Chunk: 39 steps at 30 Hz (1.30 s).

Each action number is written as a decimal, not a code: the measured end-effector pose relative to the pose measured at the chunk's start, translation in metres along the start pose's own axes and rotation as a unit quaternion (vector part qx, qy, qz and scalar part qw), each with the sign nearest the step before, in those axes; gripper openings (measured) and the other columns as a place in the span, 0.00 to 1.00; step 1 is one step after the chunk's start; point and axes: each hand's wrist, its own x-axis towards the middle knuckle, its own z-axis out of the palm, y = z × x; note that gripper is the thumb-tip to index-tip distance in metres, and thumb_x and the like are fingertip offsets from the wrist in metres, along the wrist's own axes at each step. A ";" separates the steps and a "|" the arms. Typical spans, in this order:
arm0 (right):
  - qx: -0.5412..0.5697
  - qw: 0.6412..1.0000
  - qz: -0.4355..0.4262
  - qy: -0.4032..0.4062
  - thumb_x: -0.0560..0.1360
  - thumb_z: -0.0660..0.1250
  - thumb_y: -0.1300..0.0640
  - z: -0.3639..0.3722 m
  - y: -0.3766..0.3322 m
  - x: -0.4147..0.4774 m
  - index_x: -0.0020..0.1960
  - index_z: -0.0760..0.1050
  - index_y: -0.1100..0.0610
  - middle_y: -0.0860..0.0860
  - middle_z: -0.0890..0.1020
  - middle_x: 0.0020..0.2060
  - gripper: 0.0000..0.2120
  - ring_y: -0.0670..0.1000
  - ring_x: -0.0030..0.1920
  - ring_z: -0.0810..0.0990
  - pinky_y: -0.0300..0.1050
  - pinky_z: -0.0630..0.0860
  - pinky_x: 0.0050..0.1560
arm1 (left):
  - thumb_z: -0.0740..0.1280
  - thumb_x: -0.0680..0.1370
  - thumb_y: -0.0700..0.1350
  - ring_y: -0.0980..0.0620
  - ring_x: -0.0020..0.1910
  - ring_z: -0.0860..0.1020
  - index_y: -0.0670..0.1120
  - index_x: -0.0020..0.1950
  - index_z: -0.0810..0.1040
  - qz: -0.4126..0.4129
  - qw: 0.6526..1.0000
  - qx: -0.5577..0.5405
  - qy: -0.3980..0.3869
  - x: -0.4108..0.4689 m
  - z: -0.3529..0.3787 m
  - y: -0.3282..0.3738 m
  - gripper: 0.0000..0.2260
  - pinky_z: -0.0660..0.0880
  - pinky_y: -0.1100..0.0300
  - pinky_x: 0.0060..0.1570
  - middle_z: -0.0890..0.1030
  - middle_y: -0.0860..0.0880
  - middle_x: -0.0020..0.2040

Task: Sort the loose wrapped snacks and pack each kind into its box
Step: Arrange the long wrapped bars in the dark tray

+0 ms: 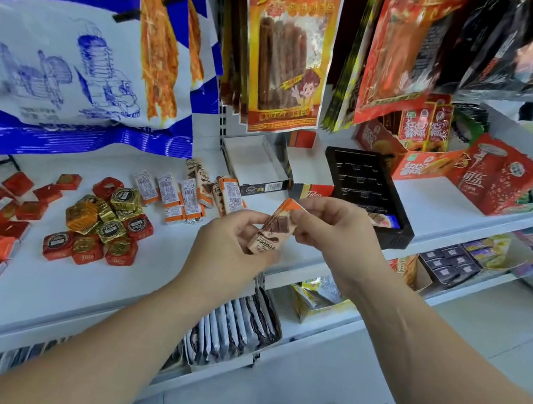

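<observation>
- Orange-and-brown wrapped bar (pixel 274 229) is held tilted above the shelf (pixel 80 286), just left of the black tray (pixel 371 187).
- The left hand (pixel 229 251) pinches its lower end, fingers (pixel 249 225) curled round it; the right hand (pixel 335 233) pinches the top corner.
- One wrapped piece (pixel 383 220) lies inside the tray's near end.
- Left of the tray: open white box (pixel 253 161), then loose matching bars (pixel 188 197).
- Farther left, gold and red foil squares (pixel 104 225) heaped.

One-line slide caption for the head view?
Left hand and right hand hold one wrapped chocolate bar at the white shelf.
</observation>
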 end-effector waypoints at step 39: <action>0.123 0.991 0.041 -0.038 0.79 0.64 0.65 0.009 -0.005 0.008 0.55 0.78 0.67 0.63 0.83 0.49 0.08 0.54 0.46 0.79 0.43 0.81 0.52 | 0.64 0.81 0.37 0.44 0.47 0.84 0.40 0.51 0.80 -0.175 0.944 -0.266 0.090 0.015 -0.036 0.012 0.06 0.82 0.51 0.47 0.85 0.40 0.50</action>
